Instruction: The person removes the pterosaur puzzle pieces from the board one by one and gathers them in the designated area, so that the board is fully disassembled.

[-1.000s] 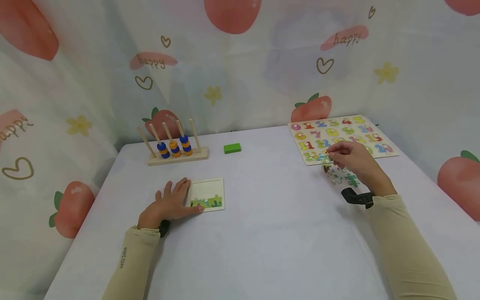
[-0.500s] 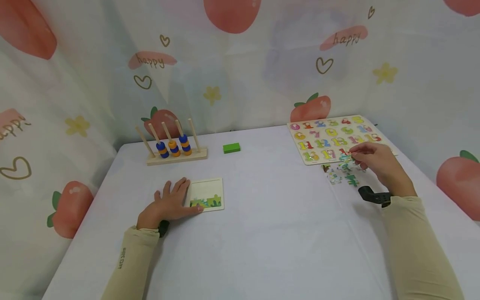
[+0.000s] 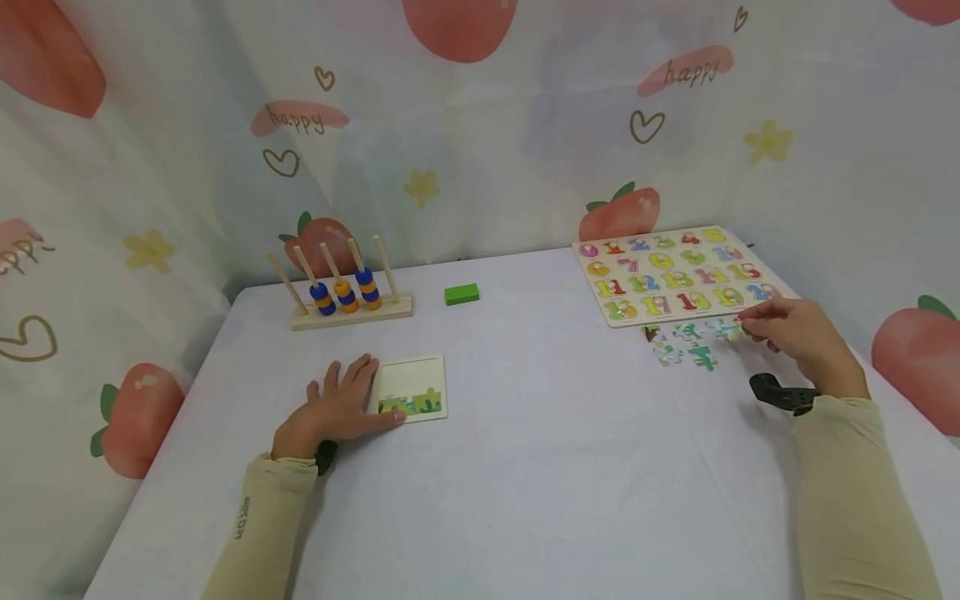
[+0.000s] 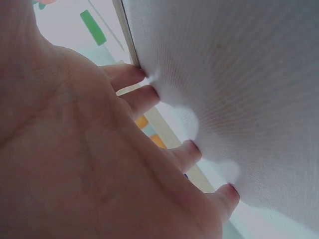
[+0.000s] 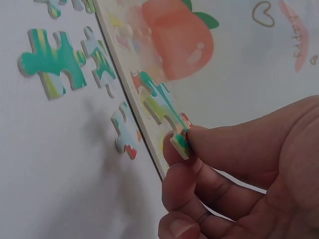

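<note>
My left hand [image 3: 330,417] rests on the table with spread fingers, its thumb on the lower edge of a small square puzzle tray [image 3: 408,371]. Green jigsaw pieces [image 3: 426,402] fill the tray's bottom row; its upper part is bare. In the left wrist view the fingertips [image 4: 187,149] touch the white cloth. My right hand [image 3: 806,337] pinches a teal, green and pale blue jigsaw piece [image 5: 162,102] between thumb and fingers, raised over the near edge of the number board. Several loose jigsaw pieces [image 3: 703,357] lie on the cloth beside that hand.
A wooden number board [image 3: 675,275] lies at the back right. At the back left stands a bead stacker [image 3: 352,312] with blue and orange rings on upright pegs. A green block [image 3: 461,293] lies between them. Patterned cloth [image 3: 480,125] hangs behind the table.
My right hand has moved to the right along the board's near edge with the jigsaw piece, uncovering the loose pieces and lower numbers. My left hand has stayed at the tray.
</note>
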`<state>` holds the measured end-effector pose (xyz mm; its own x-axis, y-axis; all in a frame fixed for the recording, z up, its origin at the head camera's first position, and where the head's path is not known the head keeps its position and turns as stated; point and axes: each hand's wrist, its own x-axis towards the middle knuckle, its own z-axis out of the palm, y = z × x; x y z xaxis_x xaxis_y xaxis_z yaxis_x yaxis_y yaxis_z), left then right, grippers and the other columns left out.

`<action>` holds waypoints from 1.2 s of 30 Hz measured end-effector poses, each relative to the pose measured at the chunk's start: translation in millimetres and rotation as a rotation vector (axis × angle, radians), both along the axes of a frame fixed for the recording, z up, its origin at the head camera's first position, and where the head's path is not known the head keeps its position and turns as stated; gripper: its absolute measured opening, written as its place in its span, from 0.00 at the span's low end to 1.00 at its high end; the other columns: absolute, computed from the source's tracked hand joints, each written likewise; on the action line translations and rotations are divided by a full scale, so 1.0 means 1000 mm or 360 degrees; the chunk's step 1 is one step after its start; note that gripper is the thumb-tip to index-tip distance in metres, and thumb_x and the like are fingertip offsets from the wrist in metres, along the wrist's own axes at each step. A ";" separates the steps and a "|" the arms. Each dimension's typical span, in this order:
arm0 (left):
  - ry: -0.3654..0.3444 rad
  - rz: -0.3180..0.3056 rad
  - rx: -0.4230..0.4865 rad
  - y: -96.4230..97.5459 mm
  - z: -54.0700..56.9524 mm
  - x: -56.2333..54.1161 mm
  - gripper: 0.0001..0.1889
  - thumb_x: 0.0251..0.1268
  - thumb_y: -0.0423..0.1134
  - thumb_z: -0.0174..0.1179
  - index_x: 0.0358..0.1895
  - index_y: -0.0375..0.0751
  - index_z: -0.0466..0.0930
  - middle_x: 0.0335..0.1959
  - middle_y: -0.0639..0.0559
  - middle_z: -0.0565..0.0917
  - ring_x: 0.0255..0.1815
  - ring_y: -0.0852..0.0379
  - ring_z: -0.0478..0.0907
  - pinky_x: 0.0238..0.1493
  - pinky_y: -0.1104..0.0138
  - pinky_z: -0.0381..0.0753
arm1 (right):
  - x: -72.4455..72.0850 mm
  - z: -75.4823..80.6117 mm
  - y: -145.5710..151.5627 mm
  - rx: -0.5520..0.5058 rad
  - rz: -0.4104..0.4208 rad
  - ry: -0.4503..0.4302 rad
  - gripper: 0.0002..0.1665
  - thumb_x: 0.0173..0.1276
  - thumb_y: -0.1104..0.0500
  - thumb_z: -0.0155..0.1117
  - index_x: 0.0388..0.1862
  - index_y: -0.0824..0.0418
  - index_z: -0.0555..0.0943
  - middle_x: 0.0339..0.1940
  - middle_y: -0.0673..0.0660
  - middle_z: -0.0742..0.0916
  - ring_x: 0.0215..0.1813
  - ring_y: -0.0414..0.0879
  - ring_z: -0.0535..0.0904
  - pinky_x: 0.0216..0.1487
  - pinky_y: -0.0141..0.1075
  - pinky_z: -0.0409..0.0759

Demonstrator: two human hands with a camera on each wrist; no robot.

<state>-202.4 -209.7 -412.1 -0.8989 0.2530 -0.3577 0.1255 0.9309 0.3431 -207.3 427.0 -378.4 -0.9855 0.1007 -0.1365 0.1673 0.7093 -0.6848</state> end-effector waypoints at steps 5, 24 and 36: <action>0.0030 -0.0003 0.0001 -0.002 -0.007 -0.003 0.64 0.63 0.73 0.66 0.87 0.33 0.46 0.88 0.35 0.46 0.84 0.21 0.33 0.74 0.22 0.34 | 0.001 -0.004 0.010 0.0011 0.0062 -0.0103 0.24 0.83 0.59 0.59 0.62 0.81 0.75 0.38 0.55 0.85 0.38 0.47 0.76 0.36 0.37 0.76; -0.0011 -0.0001 -0.0018 0.000 0.000 -0.002 0.63 0.65 0.72 0.64 0.88 0.34 0.44 0.88 0.36 0.45 0.85 0.23 0.32 0.75 0.23 0.34 | -0.006 -0.012 0.018 0.0026 0.0114 -0.0261 0.23 0.83 0.59 0.58 0.62 0.80 0.74 0.46 0.65 0.83 0.49 0.61 0.71 0.41 0.43 0.72; -0.0041 0.0014 -0.0034 0.003 0.007 0.000 0.64 0.63 0.72 0.66 0.88 0.34 0.44 0.88 0.36 0.45 0.85 0.23 0.33 0.76 0.25 0.35 | -0.007 -0.007 0.007 0.0117 0.0081 -0.0125 0.26 0.87 0.54 0.53 0.62 0.80 0.72 0.40 0.62 0.83 0.44 0.56 0.75 0.37 0.39 0.76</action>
